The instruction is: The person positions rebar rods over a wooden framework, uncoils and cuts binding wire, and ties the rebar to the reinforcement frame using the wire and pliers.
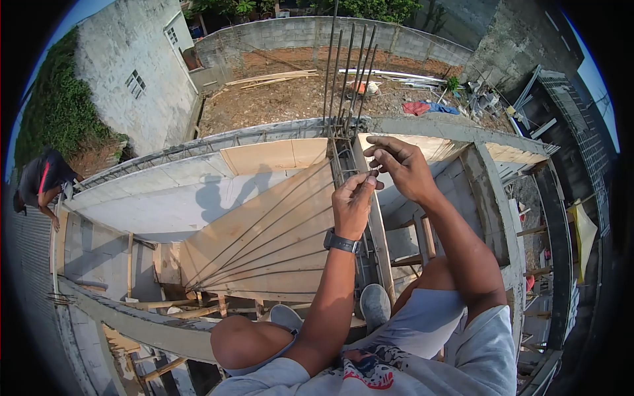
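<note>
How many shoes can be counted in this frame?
2. The wearer's left shoe shows just left of the left forearm, and the right shoe just right of it. Any on the co-worker at far left are hidden.

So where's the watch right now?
In the head view, the watch is on the person's left wrist, just right of and below centre, directly below the left hand, with the tan board to its left in the picture.

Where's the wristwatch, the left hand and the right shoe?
Wristwatch (345, 243): head view, on its strap.
Left hand (351, 210): head view, on its back.
Right shoe (375, 305): head view, on its top.
</note>
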`<action>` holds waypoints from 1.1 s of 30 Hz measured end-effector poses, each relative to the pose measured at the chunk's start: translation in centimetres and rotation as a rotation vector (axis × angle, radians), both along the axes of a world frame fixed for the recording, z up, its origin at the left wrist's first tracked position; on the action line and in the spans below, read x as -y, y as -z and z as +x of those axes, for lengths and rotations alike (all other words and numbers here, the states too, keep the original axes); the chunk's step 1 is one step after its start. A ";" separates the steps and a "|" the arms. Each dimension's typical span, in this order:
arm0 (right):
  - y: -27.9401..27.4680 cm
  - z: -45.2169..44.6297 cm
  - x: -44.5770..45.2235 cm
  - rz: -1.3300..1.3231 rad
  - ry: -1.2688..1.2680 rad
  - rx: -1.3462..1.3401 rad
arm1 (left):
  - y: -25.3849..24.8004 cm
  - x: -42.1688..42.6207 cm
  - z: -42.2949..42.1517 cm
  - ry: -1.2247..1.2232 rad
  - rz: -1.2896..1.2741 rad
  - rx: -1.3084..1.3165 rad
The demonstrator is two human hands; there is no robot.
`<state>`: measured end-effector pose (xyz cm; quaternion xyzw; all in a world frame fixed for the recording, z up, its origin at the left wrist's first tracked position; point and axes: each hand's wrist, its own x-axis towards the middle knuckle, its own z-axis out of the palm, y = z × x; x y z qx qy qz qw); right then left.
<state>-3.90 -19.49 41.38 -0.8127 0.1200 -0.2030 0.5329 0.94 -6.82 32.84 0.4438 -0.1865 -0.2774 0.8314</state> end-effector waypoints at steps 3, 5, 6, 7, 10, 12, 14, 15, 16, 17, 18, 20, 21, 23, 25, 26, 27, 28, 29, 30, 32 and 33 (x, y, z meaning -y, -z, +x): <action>0.0 0.2 -0.1 0.118 -0.005 0.001 | -0.1 -0.2 0.1 -0.012 0.016 0.000; 0.1 0.3 0.0 0.182 -0.018 -0.002 | -0.1 -0.3 0.2 -0.021 0.014 -0.003; 0.1 0.4 0.2 0.191 -0.025 -0.005 | -0.1 -0.3 0.1 -0.015 0.015 0.002; 0.1 0.3 0.4 0.200 -0.031 -0.008 | -0.3 -0.4 0.1 -0.010 0.016 0.006; -0.4 0.1 0.4 0.135 -0.008 -0.034 | -0.2 -0.2 0.2 0.008 0.016 0.059; -0.7 0.0 0.4 0.119 0.000 -0.037 | -0.1 0.1 0.2 -0.024 -0.024 0.103; -0.6 -0.2 0.7 0.104 0.008 -0.080 | -0.1 -0.1 0.5 -0.007 0.057 0.162; -0.6 -0.2 0.9 0.110 -0.001 -0.093 | 0.0 -0.1 0.5 0.001 -0.001 0.177; -0.7 -0.3 0.9 0.125 -0.018 -0.095 | 0.9 0.6 0.4 -0.083 -0.057 0.247; -0.7 -0.3 0.9 0.136 -0.049 -0.066 | -0.4 -0.4 0.6 -0.022 0.034 0.250; -0.9 -0.3 0.6 0.139 -0.016 -0.079 | 0.2 0.0 0.7 -0.022 0.059 0.252; -0.2 -0.4 0.6 0.137 0.048 -0.040 | 0.5 0.6 0.5 -0.050 -0.046 0.225; -0.1 -0.4 0.5 0.148 0.043 0.023 | 0.3 0.5 0.6 -0.055 -0.026 0.261; 0.5 -0.3 0.7 0.118 0.085 0.034 | 0.3 0.9 0.4 -0.069 -0.048 0.229; 0.7 -0.2 0.7 0.092 0.110 0.016 | 0.5 1.1 0.3 -0.081 -0.077 0.209; 0.8 -0.2 0.6 0.085 0.112 0.013 | 0.7 1.1 0.3 -0.084 -0.074 0.212; 0.9 -0.1 0.5 0.077 0.116 0.009 | 0.7 1.0 0.4 -0.084 -0.072 0.213; 0.8 0.1 0.4 0.073 0.108 -0.003 | 0.8 0.8 0.5 -0.078 -0.057 0.217; 0.6 0.1 0.2 0.068 0.101 -0.015 | 0.9 0.6 0.6 -0.069 -0.042 0.221; 0.5 0.1 0.0 0.064 0.095 -0.026 | 0.9 0.5 0.7 -0.060 -0.027 0.225; 0.2 0.3 -0.5 0.059 0.091 -0.036 | 0.9 0.4 0.7 -0.060 -0.074 0.192; 0.1 0.4 -0.6 0.055 0.089 -0.042 | 0.9 0.4 0.6 -0.060 -0.098 0.175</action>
